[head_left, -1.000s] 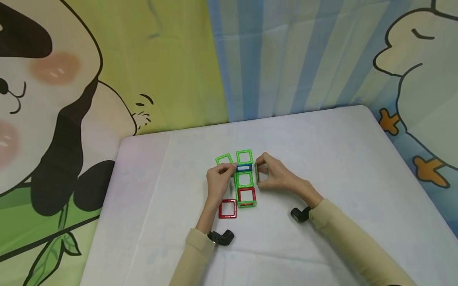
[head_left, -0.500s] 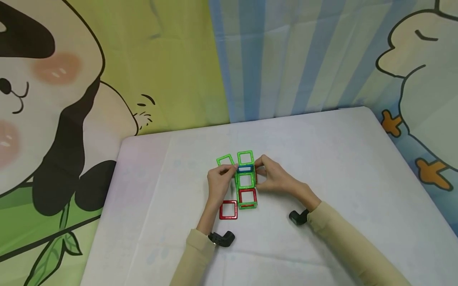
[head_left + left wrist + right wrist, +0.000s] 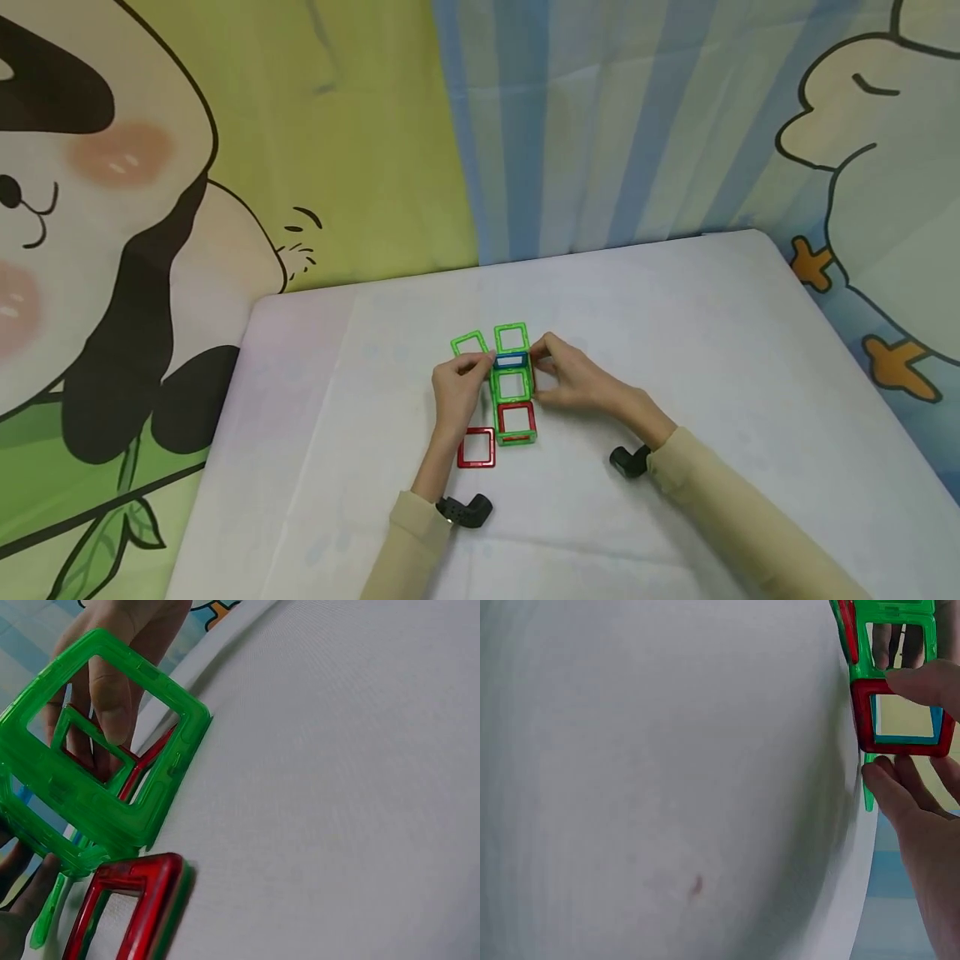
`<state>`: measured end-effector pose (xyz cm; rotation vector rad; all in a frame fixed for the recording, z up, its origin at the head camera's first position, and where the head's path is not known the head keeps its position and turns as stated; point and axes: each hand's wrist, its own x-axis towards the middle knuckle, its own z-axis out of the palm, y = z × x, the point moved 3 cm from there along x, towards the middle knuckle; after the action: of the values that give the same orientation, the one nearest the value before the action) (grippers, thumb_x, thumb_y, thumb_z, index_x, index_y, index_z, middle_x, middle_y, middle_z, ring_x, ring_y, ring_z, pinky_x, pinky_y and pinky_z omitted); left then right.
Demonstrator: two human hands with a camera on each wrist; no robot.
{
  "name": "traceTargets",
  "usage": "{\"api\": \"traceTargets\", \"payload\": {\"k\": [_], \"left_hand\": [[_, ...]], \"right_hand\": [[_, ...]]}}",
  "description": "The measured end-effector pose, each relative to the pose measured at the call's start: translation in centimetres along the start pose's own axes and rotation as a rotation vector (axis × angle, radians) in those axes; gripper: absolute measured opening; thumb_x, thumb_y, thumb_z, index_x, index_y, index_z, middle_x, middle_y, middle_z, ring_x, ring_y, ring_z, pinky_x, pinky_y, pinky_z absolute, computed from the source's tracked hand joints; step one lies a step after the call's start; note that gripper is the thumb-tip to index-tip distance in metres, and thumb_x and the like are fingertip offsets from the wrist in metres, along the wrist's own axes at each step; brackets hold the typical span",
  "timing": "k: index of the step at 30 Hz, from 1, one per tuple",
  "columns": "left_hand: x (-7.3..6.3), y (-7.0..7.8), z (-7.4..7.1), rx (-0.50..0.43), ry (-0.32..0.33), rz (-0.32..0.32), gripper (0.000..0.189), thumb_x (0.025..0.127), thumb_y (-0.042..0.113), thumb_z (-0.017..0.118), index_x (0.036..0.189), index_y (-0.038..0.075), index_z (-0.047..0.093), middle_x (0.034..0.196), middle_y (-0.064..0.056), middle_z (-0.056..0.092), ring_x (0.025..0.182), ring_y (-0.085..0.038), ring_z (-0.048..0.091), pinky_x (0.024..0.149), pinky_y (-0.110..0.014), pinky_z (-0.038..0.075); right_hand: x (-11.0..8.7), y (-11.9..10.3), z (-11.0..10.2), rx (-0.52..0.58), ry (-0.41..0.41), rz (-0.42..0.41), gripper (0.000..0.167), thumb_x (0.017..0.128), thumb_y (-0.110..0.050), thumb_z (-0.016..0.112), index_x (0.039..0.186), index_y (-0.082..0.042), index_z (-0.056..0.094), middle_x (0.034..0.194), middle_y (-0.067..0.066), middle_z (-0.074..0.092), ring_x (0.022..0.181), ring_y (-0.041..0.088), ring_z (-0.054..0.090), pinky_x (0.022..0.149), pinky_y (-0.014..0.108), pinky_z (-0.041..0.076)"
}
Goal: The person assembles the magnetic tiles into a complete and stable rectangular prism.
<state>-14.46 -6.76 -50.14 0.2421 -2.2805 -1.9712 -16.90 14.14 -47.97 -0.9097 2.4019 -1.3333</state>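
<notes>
Square magnetic tiles form a small row mid-table: an upright blue tile point(image 3: 512, 366), a green tile point(image 3: 496, 387) and a nearer red tile point(image 3: 515, 405) over a green edge. My left hand point(image 3: 457, 390) pinches the row's left side by the blue tile; in the left wrist view its fingers point(image 3: 30, 896) are beside a large green tile point(image 3: 75, 796). At the row's right side, my right hand point(image 3: 576, 377) holds a red tile point(image 3: 862, 716) upright between thumb and fingers, against the blue one and beside a green one, in the right wrist view.
A loose red tile point(image 3: 476, 464) lies left of the row's near end. Beyond the left hand is a tilted green tile point(image 3: 468, 336), and another green tile point(image 3: 511, 326) lies past the blue one. Cartoon-printed cloth point(image 3: 360, 150) hangs behind the white table point(image 3: 675, 333).
My right hand has moved slightly left, bringing its tile from a small gap up against the row's right side. My left hand stays at the row.
</notes>
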Motion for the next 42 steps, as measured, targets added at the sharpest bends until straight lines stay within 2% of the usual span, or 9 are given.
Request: {"api": "traceTargets", "payload": {"k": [4, 6, 12, 15, 20, 26, 32, 38, 42], "left_hand": [[-0.1, 0.2, -0.2, 0.002, -0.012, 0.012, 0.02, 0.093, 0.029, 0.077, 0.094, 0.01, 0.082, 0.089, -0.006, 0.075, 0.081, -0.016, 0.066, 0.07, -0.022, 0.051], [0.0, 0.3, -0.2, 0.008, -0.022, 0.015, 0.022, 0.094, 0.03, 0.077, 0.095, 0.009, 0.082, 0.089, -0.007, 0.076, 0.081, -0.016, 0.066, 0.071, -0.022, 0.052], [0.0, 0.3, -0.1, 0.024, -0.003, 0.008, 0.021, 0.094, 0.031, 0.077, 0.093, 0.011, 0.082, 0.088, -0.005, 0.075, 0.081, -0.015, 0.066, 0.072, -0.023, 0.051], [0.1, 0.3, 0.1, 0.017, 0.004, 0.008, 0.021, 0.095, 0.03, 0.076, 0.094, 0.01, 0.082, 0.089, -0.005, 0.074, 0.083, -0.016, 0.064, 0.074, -0.023, 0.051], [0.0, -0.1, 0.3, 0.008, 0.015, -0.016, 0.022, 0.095, 0.028, 0.076, 0.093, 0.007, 0.082, 0.088, -0.008, 0.075, 0.081, -0.015, 0.062, 0.072, -0.022, 0.05], [-0.4, 0.2, 0.0, 0.028, 0.016, 0.011, 0.023, 0.094, 0.031, 0.076, 0.093, 0.009, 0.082, 0.088, -0.008, 0.075, 0.081, -0.018, 0.064, 0.071, -0.024, 0.051], [-1.0, -0.2, -0.1, 0.035, 0.019, -0.017, 0.022, 0.095, 0.032, 0.075, 0.094, 0.011, 0.082, 0.086, -0.006, 0.074, 0.081, -0.016, 0.064, 0.073, -0.025, 0.051], [-0.9, 0.1, 0.1, 0.017, 0.017, 0.032, 0.023, 0.095, 0.034, 0.074, 0.098, 0.012, 0.082, 0.091, -0.004, 0.074, 0.083, -0.017, 0.064, 0.073, -0.023, 0.053], [-0.7, 0.2, -0.1, 0.006, 0.022, 0.032, 0.024, 0.095, 0.035, 0.075, 0.098, 0.013, 0.081, 0.092, -0.003, 0.074, 0.083, -0.016, 0.064, 0.073, -0.021, 0.054]], "right_hand": [[-0.2, -0.2, -0.3, -0.075, -0.026, 0.013, 0.065, 0.081, 0.007, 0.076, 0.139, 0.007, 0.044, 0.138, 0.021, 0.054, 0.132, 0.035, 0.055, 0.111, 0.04, 0.047], [-0.2, -0.2, -0.6, -0.131, -0.015, 0.016, 0.063, 0.085, 0.007, 0.073, 0.141, 0.007, 0.045, 0.139, 0.021, 0.055, 0.132, 0.035, 0.056, 0.111, 0.042, 0.047], [1.1, -0.5, -1.8, -0.285, 0.082, -0.044, 0.047, 0.093, 0.005, 0.067, 0.137, 0.008, 0.053, 0.136, 0.023, 0.059, 0.125, 0.038, 0.06, 0.105, 0.05, 0.05], [2.4, -0.3, -2.3, -0.315, 0.092, -0.077, 0.043, 0.093, 0.006, 0.067, 0.134, 0.008, 0.056, 0.134, 0.023, 0.06, 0.122, 0.039, 0.061, 0.103, 0.052, 0.05], [4.1, 0.3, -2.5, -0.322, 0.021, -0.085, 0.045, 0.091, 0.004, 0.071, 0.134, 0.007, 0.058, 0.138, 0.022, 0.059, 0.131, 0.038, 0.055, 0.111, 0.053, 0.044], [5.1, 1.3, -1.8, -0.265, -0.02, -0.076, 0.052, 0.089, 0.008, 0.067, 0.14, 0.002, 0.058, 0.147, 0.02, 0.056, 0.142, 0.038, 0.048, 0.118, 0.054, 0.036], [5.1, 1.9, -0.8, -0.272, -0.05, -0.028, 0.051, 0.089, 0.009, 0.067, 0.139, 0.001, 0.06, 0.146, 0.017, 0.058, 0.141, 0.036, 0.05, 0.117, 0.051, 0.039], [5.2, 1.4, -1.1, -0.343, -0.015, -0.019, 0.046, 0.09, 0.009, 0.067, 0.135, 0.003, 0.061, 0.139, 0.02, 0.062, 0.134, 0.037, 0.054, 0.114, 0.053, 0.041], [5.3, 0.9, -1.4, -0.379, -0.028, -0.008, 0.049, 0.089, 0.004, 0.072, 0.137, 0.005, 0.06, 0.137, 0.022, 0.062, 0.133, 0.039, 0.055, 0.113, 0.052, 0.043]]}}
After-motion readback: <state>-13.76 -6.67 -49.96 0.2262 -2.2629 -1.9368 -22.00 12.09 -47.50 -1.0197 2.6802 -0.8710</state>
